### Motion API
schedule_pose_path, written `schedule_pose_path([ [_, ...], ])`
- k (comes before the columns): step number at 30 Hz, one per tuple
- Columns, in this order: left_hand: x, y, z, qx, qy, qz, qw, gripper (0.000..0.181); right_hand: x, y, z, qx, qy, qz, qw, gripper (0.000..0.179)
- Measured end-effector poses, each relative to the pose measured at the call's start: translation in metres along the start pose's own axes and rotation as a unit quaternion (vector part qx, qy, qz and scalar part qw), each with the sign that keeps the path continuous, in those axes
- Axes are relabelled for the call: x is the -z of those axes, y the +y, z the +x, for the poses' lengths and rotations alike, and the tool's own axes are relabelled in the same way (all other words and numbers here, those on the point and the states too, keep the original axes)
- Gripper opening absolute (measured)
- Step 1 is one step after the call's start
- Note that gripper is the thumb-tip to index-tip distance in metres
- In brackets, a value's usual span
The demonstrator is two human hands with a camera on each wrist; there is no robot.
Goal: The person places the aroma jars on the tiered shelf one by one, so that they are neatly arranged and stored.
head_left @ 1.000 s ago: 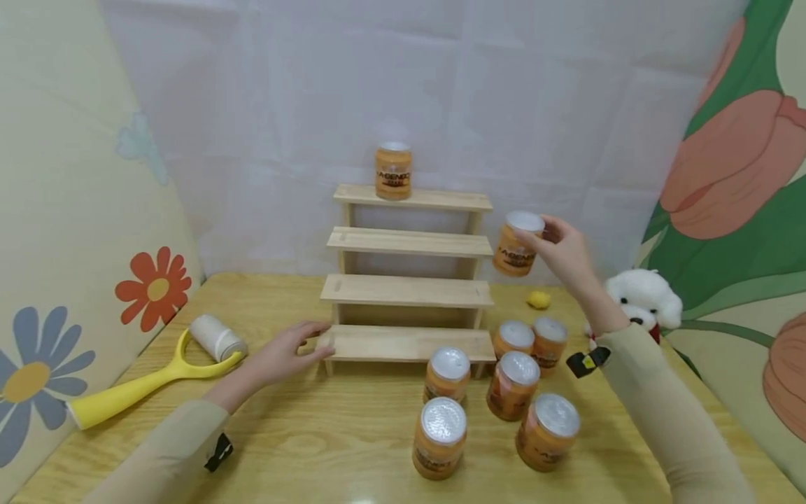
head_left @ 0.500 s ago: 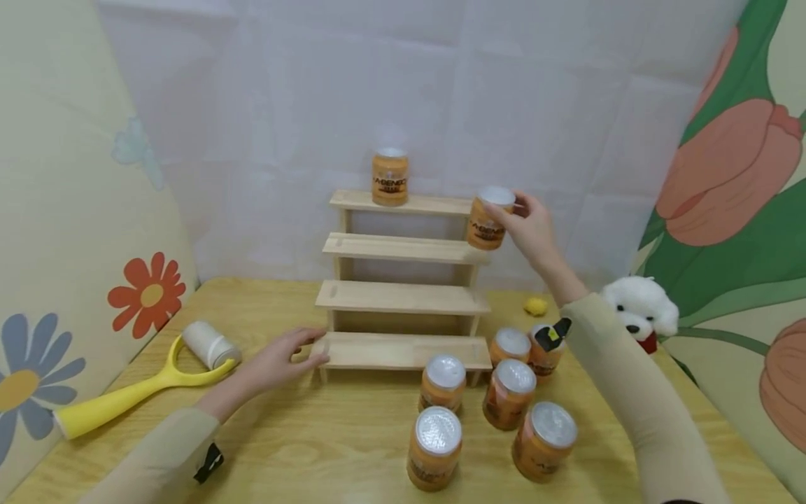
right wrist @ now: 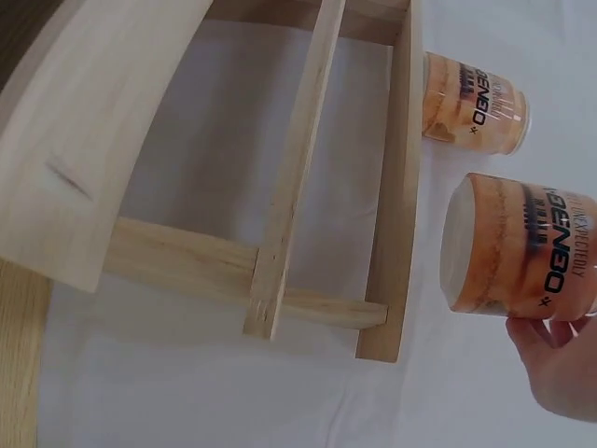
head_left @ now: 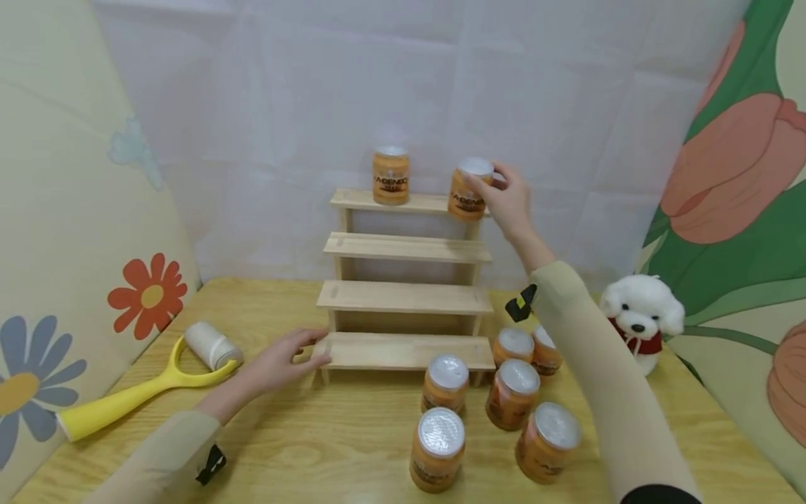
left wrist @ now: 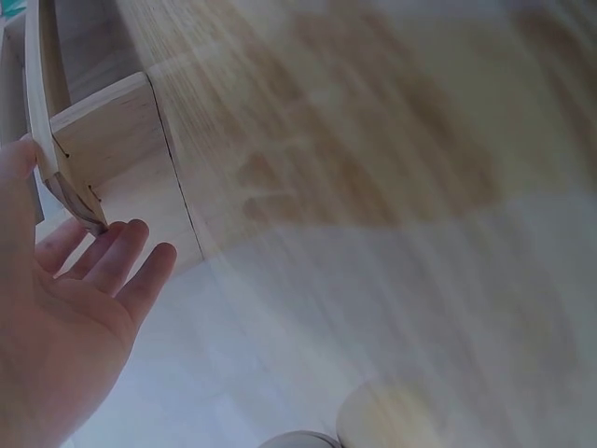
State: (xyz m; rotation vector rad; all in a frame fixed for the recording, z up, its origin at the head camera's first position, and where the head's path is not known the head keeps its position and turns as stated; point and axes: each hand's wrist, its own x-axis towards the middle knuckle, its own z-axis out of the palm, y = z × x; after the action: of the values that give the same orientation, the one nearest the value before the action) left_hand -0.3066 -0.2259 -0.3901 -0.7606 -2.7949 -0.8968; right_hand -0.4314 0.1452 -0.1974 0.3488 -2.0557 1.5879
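Observation:
A tiered wooden display stand (head_left: 403,297) stands on the table, one orange can with a silver lid (head_left: 391,178) upright on its top tier. My right hand (head_left: 508,199) grips another orange can (head_left: 464,197) by its side, at the right end of that tier. In the right wrist view the held can (right wrist: 522,247) shows its bare bottom, a gap away from the top board (right wrist: 396,187). My left hand (head_left: 277,362) holds the left end of the bottom tier. In the left wrist view its thumb and fingers (left wrist: 117,257) lie either side of the board's end.
Several orange cans (head_left: 437,448) stand on the table (head_left: 302,448) before the stand's right half. A yellow-handled roller (head_left: 145,388) lies at left. A white plush dog (head_left: 639,315) sits at right, beyond my right sleeve. A white cloth (head_left: 283,105) hangs behind.
My right hand has carried its can up and left, from beside the stand to the right end of the top tier. The left hand stays on the bottom tier.

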Motion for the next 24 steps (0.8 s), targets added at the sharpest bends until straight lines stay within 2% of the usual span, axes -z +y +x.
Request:
schedule_pose_path([
  [11, -0.003, 0.002, -0.005, 0.011, -0.009, -0.008, 0.9999, 0.061, -0.024, 0.008, 0.002, -0.014, 0.005, -0.013, 0.9998, 0.054],
  [15, -0.001, 0.004, -0.002, 0.006, -0.005, -0.01, 0.9999, 0.061, -0.027, 0.006, 0.008, -0.022, 0.023, -0.011, 0.9994, 0.062],
  [20, -0.001, 0.004, -0.001, 0.003, -0.008, -0.004, 1.0, 0.06, -0.033, 0.008, 0.011, -0.037, 0.055, 0.006, 0.9978, 0.057],
  [24, -0.003, 0.004, -0.001, -0.004, -0.012, -0.008, 0.9999, 0.059, -0.036, 0.011, 0.01, -0.028, 0.077, -0.023, 0.9964, 0.055],
])
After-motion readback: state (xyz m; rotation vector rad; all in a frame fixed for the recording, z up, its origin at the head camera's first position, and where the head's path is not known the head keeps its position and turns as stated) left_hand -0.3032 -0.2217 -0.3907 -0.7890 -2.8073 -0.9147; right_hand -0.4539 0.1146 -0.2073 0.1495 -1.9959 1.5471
